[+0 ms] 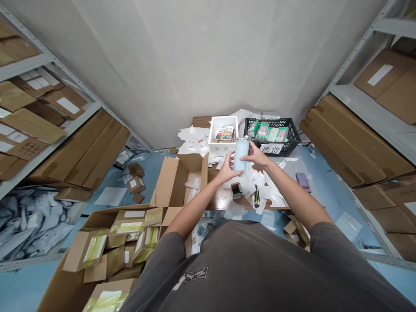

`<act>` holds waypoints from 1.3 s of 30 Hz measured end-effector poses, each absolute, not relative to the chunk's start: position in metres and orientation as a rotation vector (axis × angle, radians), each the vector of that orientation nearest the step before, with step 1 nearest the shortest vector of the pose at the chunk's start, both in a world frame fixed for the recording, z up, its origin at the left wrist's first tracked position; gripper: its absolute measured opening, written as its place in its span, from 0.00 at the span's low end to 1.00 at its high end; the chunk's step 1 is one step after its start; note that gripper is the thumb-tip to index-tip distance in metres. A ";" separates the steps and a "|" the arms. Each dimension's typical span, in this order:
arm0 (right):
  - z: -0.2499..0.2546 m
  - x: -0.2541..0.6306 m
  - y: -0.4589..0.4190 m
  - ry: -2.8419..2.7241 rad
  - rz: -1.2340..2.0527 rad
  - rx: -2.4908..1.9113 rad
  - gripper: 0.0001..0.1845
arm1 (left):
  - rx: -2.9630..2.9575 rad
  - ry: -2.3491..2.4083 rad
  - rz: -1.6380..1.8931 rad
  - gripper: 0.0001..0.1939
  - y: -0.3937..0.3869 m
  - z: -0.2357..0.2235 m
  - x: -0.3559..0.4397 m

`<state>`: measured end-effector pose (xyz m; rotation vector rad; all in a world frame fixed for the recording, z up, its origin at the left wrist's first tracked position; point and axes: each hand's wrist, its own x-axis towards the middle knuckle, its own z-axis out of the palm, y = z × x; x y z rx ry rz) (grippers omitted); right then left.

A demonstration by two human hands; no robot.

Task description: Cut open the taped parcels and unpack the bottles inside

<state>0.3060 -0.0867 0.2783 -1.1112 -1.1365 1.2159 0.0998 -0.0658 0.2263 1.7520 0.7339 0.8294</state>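
Note:
A pale blue tumbler [240,157] with a silver rim stands upright in the air over the table, held between both hands. My left hand [227,170] wraps its lower left side, fingers closed against it. From the right, my right hand [256,157] grips it higher up, thumb across the front and the other fingers partly hidden behind. Below lie a small open box [236,190] with green sides and a yellow-and-black utility knife [257,197] among loose white papers [273,190]. An open cardboard box [173,180] with clear wrapping inside stands left of my left hand.
Behind the tumbler sit a white bin [224,147] with booklets and a black basket [287,149] of green-and-pink boxes. A large carton [55,286] full of taped parcels stands at lower left. Shelves [94,108] with cardboard boxes rise on both sides.

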 end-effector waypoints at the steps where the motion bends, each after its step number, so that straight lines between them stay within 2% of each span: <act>1: 0.279 0.305 -0.088 -1.149 1.177 -1.117 0.56 | 1.775 0.730 0.831 0.62 -0.064 0.230 0.097; 5: 0.281 0.299 -0.091 -1.121 1.024 -1.183 0.62 | 1.853 0.722 0.844 0.68 -0.063 0.244 0.093; 9: 0.285 0.293 -0.093 -1.208 1.093 -1.080 0.62 | 1.771 0.602 0.836 0.66 -0.066 0.255 0.097; 15: 0.284 0.293 -0.092 -1.207 0.927 -1.180 0.71 | 1.828 0.704 0.925 0.69 -0.067 0.260 0.097; 18: 0.282 0.296 -0.091 -1.226 1.020 -1.144 0.75 | 1.749 0.632 0.851 0.65 -0.061 0.256 0.092; 20: 0.281 0.295 -0.091 -1.224 1.067 -1.124 0.76 | 1.719 0.584 0.804 0.66 -0.059 0.253 0.089; 24: 0.279 0.288 -0.095 -1.129 1.008 -1.166 0.77 | 1.810 0.623 0.883 0.72 -0.059 0.254 0.091; 27: 0.281 0.288 -0.097 -1.128 1.113 -1.147 0.75 | 1.800 0.579 0.894 0.69 -0.059 0.262 0.092; 30: 0.283 0.289 -0.099 -1.211 1.169 -1.124 0.78 | 1.666 0.503 0.763 0.67 -0.058 0.266 0.090; 35: 0.282 0.281 -0.102 -1.334 0.889 -1.198 0.79 | 1.704 0.658 0.824 0.72 -0.061 0.263 0.091; 39: 0.281 0.279 -0.104 -1.386 0.918 -1.141 0.78 | 1.673 0.659 0.856 0.71 -0.067 0.262 0.094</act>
